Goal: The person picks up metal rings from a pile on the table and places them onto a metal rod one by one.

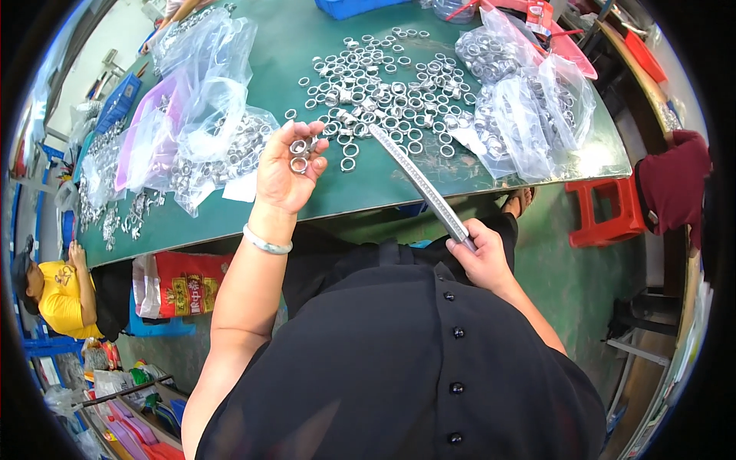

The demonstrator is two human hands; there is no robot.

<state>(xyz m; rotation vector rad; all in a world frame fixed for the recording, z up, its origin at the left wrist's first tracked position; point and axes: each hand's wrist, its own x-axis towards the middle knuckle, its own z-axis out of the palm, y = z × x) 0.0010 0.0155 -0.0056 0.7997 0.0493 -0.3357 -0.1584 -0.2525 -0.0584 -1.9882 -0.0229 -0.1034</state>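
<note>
My left hand (282,178), palm up over the near edge of the green table (356,192), has its fingers curled around a few silver metal rings (298,164). In my right hand (488,254), close to my body, is the dark end of a ring mandrel (425,188), a long grey tapered rod with graduation marks. It slants up and to the left, its thin tip at the near side of a loose spread of silver rings (391,123). No ring shows on the rod.
Clear bags of rings (521,123) lie at the right, beside a pink tray (571,57). More bagged rings (222,153) and a purple basket (146,138) are at the left. A red stool (606,215) stands right of the table. A person in yellow (69,299) sits far left.
</note>
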